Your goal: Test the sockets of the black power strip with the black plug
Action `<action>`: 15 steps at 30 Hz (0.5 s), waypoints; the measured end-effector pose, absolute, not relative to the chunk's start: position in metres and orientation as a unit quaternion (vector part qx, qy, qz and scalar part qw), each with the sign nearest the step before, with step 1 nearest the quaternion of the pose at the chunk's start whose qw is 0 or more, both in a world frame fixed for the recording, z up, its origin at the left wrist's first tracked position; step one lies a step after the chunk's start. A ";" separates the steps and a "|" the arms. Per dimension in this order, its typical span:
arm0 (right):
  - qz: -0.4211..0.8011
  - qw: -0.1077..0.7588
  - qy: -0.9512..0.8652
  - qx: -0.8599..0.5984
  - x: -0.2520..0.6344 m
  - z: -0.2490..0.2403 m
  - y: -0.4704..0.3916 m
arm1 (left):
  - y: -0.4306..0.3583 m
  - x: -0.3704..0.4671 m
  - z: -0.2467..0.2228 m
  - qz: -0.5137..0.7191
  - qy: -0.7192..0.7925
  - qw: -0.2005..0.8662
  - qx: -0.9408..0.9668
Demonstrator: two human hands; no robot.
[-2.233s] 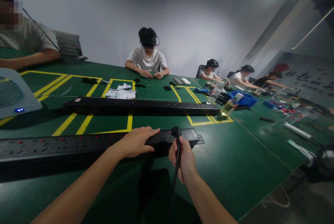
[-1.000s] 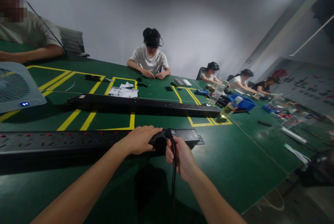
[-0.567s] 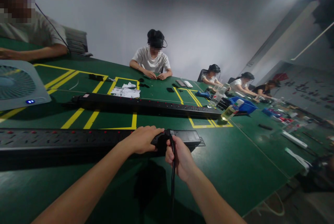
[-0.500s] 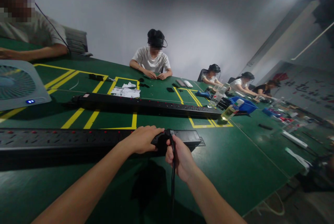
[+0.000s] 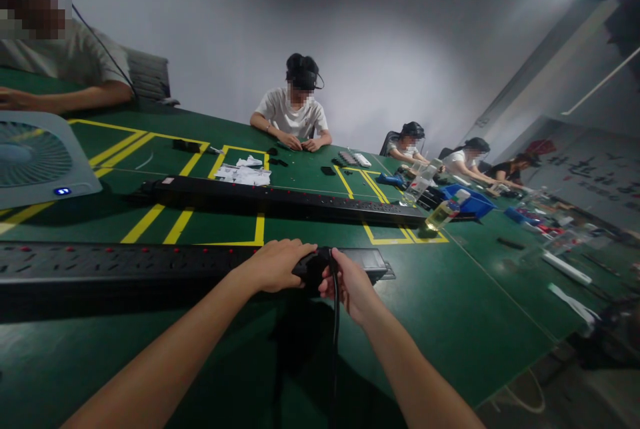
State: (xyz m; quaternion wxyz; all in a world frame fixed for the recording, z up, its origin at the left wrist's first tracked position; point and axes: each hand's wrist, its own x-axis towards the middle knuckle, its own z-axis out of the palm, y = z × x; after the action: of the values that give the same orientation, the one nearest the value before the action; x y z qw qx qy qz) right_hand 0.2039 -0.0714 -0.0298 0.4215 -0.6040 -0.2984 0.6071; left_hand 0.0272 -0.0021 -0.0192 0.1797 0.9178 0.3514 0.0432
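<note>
A long black power strip [image 5: 125, 265] with red dots lies across the near part of the green table, and its right end reaches past my hands. My left hand [image 5: 277, 265] rests over the strip, its fingers and thumb closed around a black block-like part [image 5: 313, 267] near that end. Right beside it, my right hand [image 5: 350, 282] pinches a black cable [image 5: 335, 342] where it meets the black part. The cable hangs down toward me. Where plug and part meet is dark and partly hidden by my fingers.
Behind lies a second black strip [image 5: 285, 202]. A fan [image 5: 40, 162] stands at the left, a bottle [image 5: 445, 214] and a blue bin [image 5: 467, 202] at the right. White papers [image 5: 243, 174] lie beyond. Several people sit around the table [image 5: 490, 309].
My right hand has shifted slightly to the right with the cable, and its fingers have turned a little. My left hand has stayed nearly in place.
</note>
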 end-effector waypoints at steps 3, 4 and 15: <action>0.574 0.384 -0.353 -0.631 0.212 -0.030 -0.066 | -0.001 0.027 -0.021 0.046 0.348 0.178 0.919; 0.565 0.374 -0.366 -0.638 0.213 -0.030 -0.065 | -0.001 0.027 -0.022 0.046 0.347 0.177 0.920; 0.527 0.380 -0.433 -0.625 0.207 -0.040 -0.062 | -0.001 0.029 -0.024 0.038 0.350 0.166 0.921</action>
State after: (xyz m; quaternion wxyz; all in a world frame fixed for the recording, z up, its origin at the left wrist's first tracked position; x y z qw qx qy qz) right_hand 0.2075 -0.0615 -0.0401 0.3795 -0.6251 -0.4333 0.5268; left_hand 0.0291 -0.0005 -0.0237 0.1665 0.9210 0.3501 0.0376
